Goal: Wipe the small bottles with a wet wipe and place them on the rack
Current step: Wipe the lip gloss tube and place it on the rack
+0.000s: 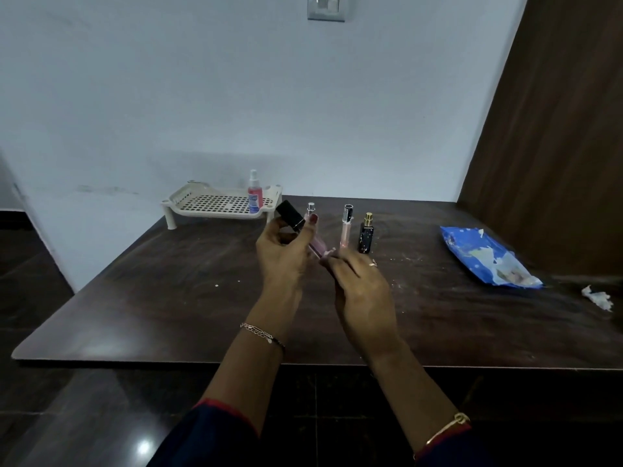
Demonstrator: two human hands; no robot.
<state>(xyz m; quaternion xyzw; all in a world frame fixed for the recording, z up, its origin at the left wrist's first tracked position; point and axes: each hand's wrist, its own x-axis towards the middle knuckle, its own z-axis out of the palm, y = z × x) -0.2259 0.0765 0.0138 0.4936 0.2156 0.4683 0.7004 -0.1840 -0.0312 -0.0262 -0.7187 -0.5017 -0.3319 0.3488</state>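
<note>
Head view: above a dark table (141, 298), a person's left hand (283, 254) curls its fingers round a tilted black-capped pink bottle (317, 246). The right hand (364, 291) reaches its lower end, its grip too blurred to tell. The rack (219, 203) behind holds a pink spray bottle (255, 193).

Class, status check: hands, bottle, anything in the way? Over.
Left hand grips pink bottle; right hand at its base. One spray bottle on rack. Nothing blocking.
</note>
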